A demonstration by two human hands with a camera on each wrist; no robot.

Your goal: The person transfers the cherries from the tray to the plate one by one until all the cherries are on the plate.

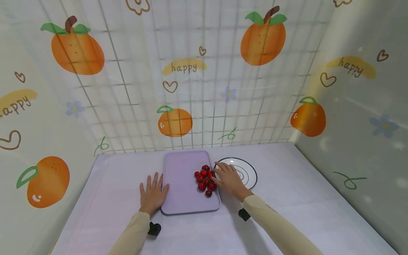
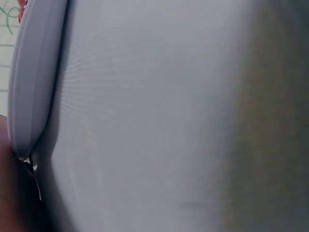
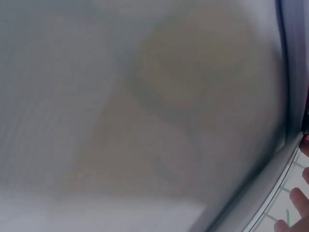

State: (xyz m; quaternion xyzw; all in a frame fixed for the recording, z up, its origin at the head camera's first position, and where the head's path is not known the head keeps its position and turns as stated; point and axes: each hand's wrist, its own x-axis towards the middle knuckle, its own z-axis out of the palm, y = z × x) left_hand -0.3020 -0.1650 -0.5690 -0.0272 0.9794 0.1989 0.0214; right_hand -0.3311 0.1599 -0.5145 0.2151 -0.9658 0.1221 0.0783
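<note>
A pale purple tray point(image 1: 180, 182) lies on the table, with a cluster of red cherries point(image 1: 202, 186) along its right side. Flat beside the tray, my left hand point(image 1: 152, 197) has its fingers spread, and its thumb rests on the left rim. My right hand point(image 1: 232, 181) reaches over the left part of a white plate point(image 1: 254, 173) with a dark rim; its thumb is close to the cherries. Whether it touches them I cannot tell. In the left wrist view the tray's side point(image 2: 36, 72) rises next to a blurred bit of hand. Fingertips point(image 3: 300, 200) show at the right wrist view's edge.
A white cloth covers the table point(image 1: 105, 198). Behind it stands a wire grid behind a curtain point(image 1: 140, 106) printed with oranges, and similar printed sheets close off the left and right sides. A dark wrist device point(image 1: 154, 229) sits at each sleeve cuff.
</note>
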